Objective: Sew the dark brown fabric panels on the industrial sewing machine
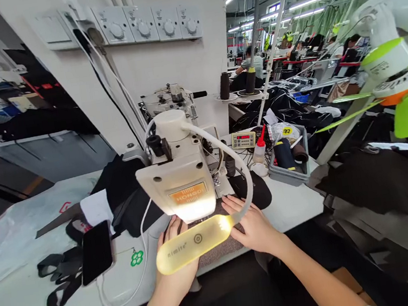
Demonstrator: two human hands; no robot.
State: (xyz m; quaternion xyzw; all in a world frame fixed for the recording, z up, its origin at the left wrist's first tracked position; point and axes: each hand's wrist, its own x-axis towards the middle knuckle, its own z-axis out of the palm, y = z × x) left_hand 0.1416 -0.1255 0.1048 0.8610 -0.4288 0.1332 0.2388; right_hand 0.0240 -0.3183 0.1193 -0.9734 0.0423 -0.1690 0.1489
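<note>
A cream sewing machine (177, 177) stands on the white work table (27, 299) in front of me. A glowing yellow lamp bar (194, 243) on a white gooseneck hangs over the sewing area. My left hand (171, 231) lies flat on a grey-brown piece of fabric (221, 249) under the machine head, partly hidden by the lamp. Resting flat on the same fabric, just right of the needle area, is my right hand (249, 222). Both hands press the cloth with fingers spread; the needle itself is hidden.
A black phone (95, 252) and dark fabric strips (60, 279) lie at the left. Dark cloth (122, 195) is heaped behind the machine. A grey bin (289, 159) with thread cones, a squeeze bottle (259, 150) and a control box (243, 140) sit at right. A green fan (403, 89) juts in at far right.
</note>
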